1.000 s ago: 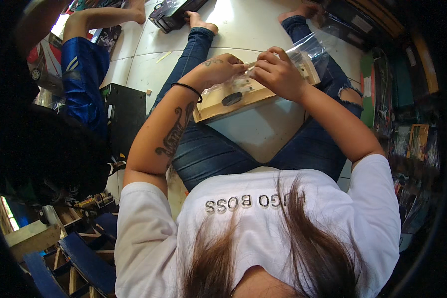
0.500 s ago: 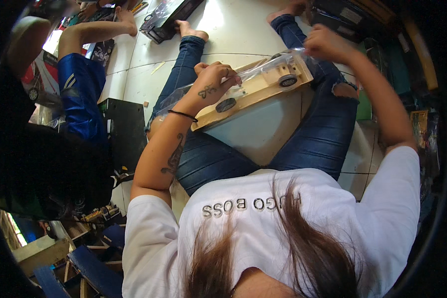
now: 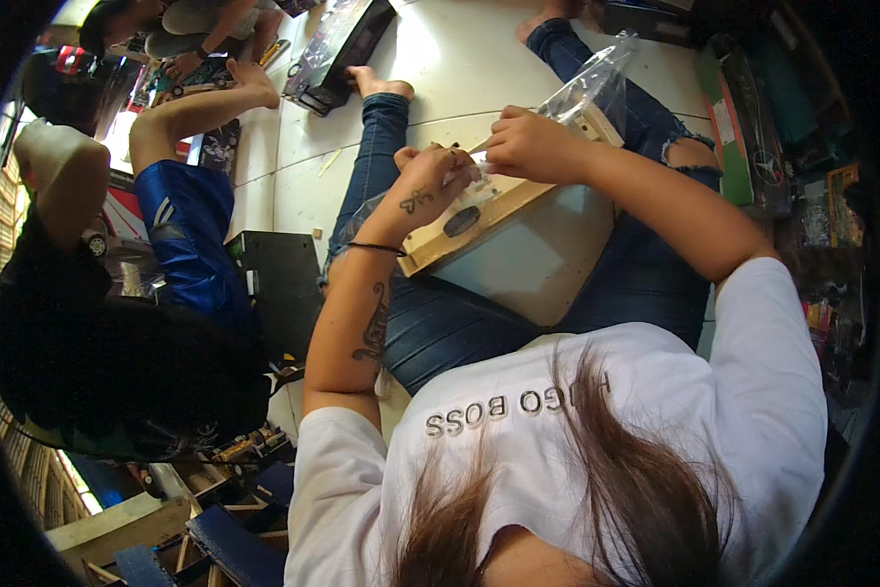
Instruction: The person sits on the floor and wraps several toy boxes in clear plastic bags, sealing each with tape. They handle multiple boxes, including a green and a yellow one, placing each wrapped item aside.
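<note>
A pale wooden toy vehicle body (image 3: 506, 203) with a dark wheel (image 3: 461, 221) on its near side rests across my legs, tilted up to the right. Clear plastic film (image 3: 596, 83) lies over it, standing up in a crumpled flap beyond its right end. My left hand (image 3: 430, 186) pinches the film above the middle of the wooden body. Close beside it, my right hand (image 3: 536, 147) has its fingers closed on the same film. Both hands' fingertips nearly meet, and what lies exactly between them is partly hidden. My right forearm and hand cover the right-hand wheel.
Left of me sits another person in blue shorts (image 3: 190, 230), next to a black box (image 3: 278, 284). A dark toy truck (image 3: 342, 54) in clear wrap stands on the tiled floor (image 3: 450, 78) ahead. Wrapped goods (image 3: 753, 147) line the right side; blue-and-wood pieces (image 3: 229, 543) lie lower left.
My right hand has come down and left from the film's far right end to beside my left hand. The film's right end now sticks up loose. My view has shifted slightly.
</note>
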Available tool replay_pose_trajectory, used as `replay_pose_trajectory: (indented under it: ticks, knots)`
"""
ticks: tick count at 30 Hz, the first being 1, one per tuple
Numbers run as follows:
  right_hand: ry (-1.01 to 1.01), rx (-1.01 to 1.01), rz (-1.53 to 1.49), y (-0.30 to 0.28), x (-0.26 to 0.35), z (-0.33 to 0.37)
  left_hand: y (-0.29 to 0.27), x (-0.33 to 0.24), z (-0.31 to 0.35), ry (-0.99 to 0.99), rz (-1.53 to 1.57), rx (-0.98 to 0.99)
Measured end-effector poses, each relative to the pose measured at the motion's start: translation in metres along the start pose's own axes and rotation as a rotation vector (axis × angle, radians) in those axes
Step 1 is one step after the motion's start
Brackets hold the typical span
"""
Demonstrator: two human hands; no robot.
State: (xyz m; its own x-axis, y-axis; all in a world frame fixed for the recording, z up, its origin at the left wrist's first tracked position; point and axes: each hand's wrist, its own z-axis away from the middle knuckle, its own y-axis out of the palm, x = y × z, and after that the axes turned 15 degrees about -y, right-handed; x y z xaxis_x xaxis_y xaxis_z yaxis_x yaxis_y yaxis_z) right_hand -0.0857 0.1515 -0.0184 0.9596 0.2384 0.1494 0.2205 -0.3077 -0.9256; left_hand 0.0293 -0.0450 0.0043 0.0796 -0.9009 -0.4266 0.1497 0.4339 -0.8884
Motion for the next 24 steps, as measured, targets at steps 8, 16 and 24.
replay_pose_trajectory:
  ticks: [8, 16, 24]
  knots:
    - [-0.032, -0.045, -0.128, -0.005, -0.009, 0.003, -0.047, 0.114, 0.138, -0.536, 0.203, 0.166]
    - [-0.055, -0.073, -0.215, -0.003, -0.014, 0.004, -0.029, 0.032, 0.082, -0.352, -0.107, -0.746]
    - [0.200, 0.246, -0.347, -0.017, -0.019, -0.010, 0.020, -0.009, -0.005, -0.058, 0.033, -0.218]
